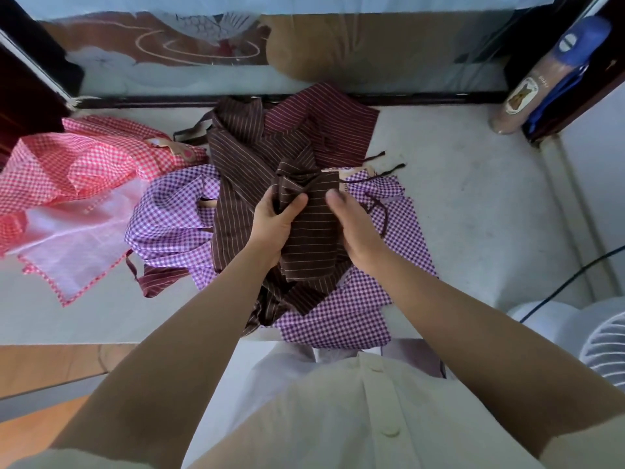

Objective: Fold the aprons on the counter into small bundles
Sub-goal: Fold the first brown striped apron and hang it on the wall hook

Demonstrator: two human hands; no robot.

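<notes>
Far right corner has a tall tan bottle (522,93) with a blue cap, leaning against a dark frame. Behind everything there's a frosted glass panel (142,76) with a bird etched into it. A white fan (605,340) sits lower right, with a black cable (568,282) running past it. Wood floor (50,363) is visible lower left.

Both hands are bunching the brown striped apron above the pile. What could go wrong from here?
1. The left hand and right hand grip the brown striped apron crumpled, not flat, so the bundle may turn out lumpy and spring open.
2. Its loose ties trail over the purple gingham apron and could snag or drag it along.
</notes>
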